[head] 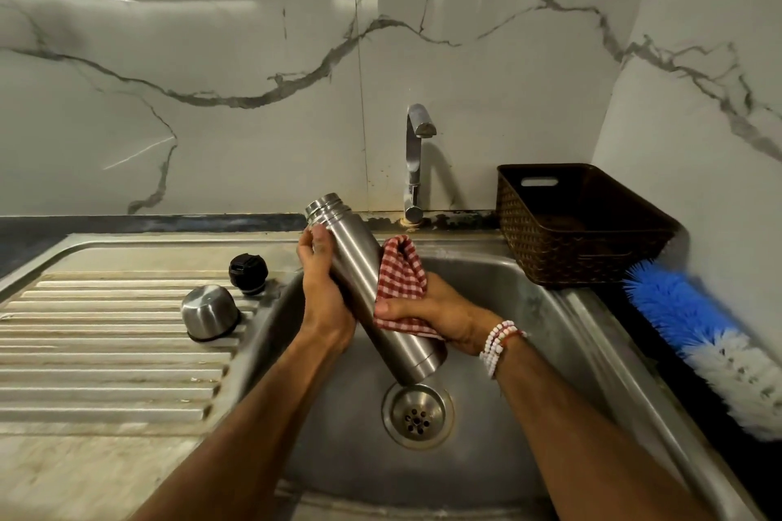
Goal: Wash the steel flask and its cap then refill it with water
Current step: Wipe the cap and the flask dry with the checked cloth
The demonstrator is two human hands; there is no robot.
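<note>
The flask (372, 292) is up in the air over the sink (529, 309), tipped so its open mouth points up and away. The left hand (323, 288) is wrapped tight round it, just under the ridged neck. The right hand (440, 317) holds a red checked cloth (402, 275) folded round the flask, lower down than the left hand's hold. The bottom of the flask sticks out below both hands.

The flask looks hard and smooth. It is likely slippery if wet, and light while empty. A good place to hold it is by the neck, where the ridges may stop it sliding.

To the left of the left hand, the shiny cap (209, 311) and a black stopper (248, 272) sit on the draining board. The tap (417, 165) stands behind the hands, and I see no water coming out.
</note>
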